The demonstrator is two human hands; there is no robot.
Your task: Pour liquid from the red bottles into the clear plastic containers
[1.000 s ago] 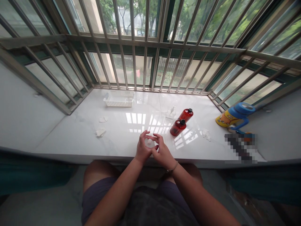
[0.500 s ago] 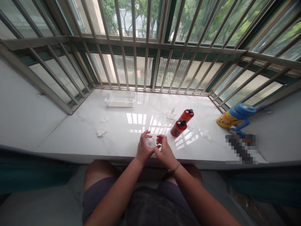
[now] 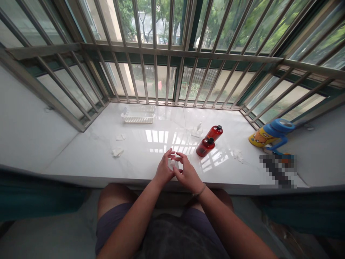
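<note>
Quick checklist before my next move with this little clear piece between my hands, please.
1. Small clear piece held firmly between left hand and right hand: cannot tell.
2. Small clear piece fully visible: not ok, the hands partly cover it.
3. Two red bottles apart from the right hand: ok.
4. White scraps lying apart from both hands: ok.
5. White plastic basket sitting open side up on the white sill: ok.
</note>
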